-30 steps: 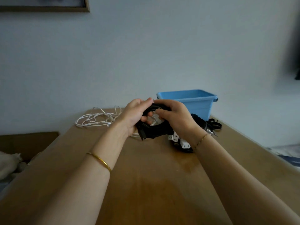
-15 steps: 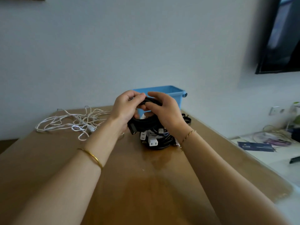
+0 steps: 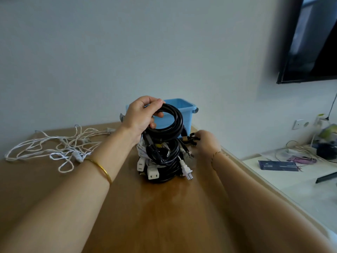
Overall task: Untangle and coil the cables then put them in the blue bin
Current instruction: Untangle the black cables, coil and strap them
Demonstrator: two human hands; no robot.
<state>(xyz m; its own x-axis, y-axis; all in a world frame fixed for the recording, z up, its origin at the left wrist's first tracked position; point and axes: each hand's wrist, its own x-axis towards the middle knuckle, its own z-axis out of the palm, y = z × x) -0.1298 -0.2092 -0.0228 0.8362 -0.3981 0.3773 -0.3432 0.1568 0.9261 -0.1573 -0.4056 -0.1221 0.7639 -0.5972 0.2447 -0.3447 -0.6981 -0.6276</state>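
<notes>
My left hand (image 3: 140, 116) grips a coiled black cable (image 3: 173, 123) and holds it upright above a pile of coiled black and white cables (image 3: 160, 165) on the wooden table (image 3: 164, 216). The blue bin (image 3: 184, 110) stands just behind the coil at the table's far edge. My right hand (image 3: 206, 141) is low at the right of the pile and pinches a small black tie or cable end (image 3: 193, 138). A tangled white cable (image 3: 60, 148) lies spread over the left of the table.
The table's right edge runs close beside my right arm. Beyond it a white counter (image 3: 291, 183) carries a dark blue booklet (image 3: 279, 166), loose wires and small items. A dark screen (image 3: 313, 42) hangs on the wall at upper right.
My right hand let go of the black coil and dropped to the right of the pile. My left hand now holds the coil alone, higher. The view has turned right.
</notes>
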